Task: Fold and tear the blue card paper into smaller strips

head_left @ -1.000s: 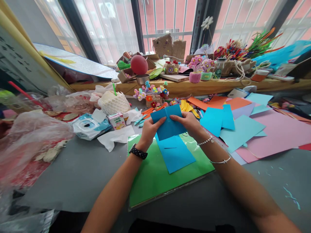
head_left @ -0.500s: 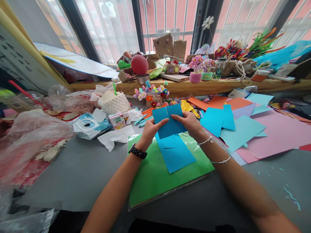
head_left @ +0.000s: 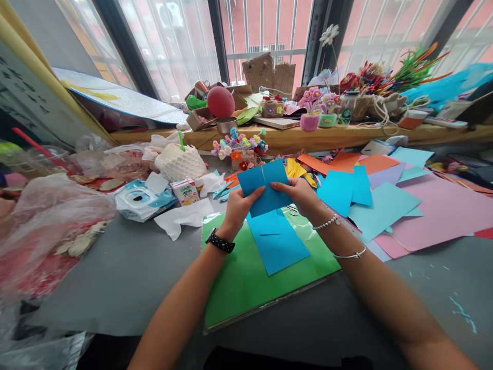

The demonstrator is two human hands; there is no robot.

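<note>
Both hands hold up a piece of blue paper (head_left: 271, 203) that has a short slit in from its top edge. My left hand (head_left: 241, 205) pinches its left side, thumb on the near face and the fingers behind it. At the right side my right hand (head_left: 302, 195) grips it the same way. Below lies another blue sheet (head_left: 283, 252) with a slit across it, resting on a green pack of paper in a clear sleeve (head_left: 234, 288). Scissor handles (head_left: 292, 210) show partly beside the right hand.
Blue sheets (head_left: 335, 192), light teal paper (head_left: 385, 210) and a large pink sheet (head_left: 450, 210) lie to the right. On the left are a wet-wipes pack (head_left: 142, 200), a small carton (head_left: 186, 192) and plastic bags (head_left: 50, 221). Craft flowers (head_left: 241, 146) stand before the wooden sill (head_left: 165, 137).
The held blue paper has shifted slightly up and to the left and tilted a little. Both hands keep their grip; the scissor handles show a bit more.
</note>
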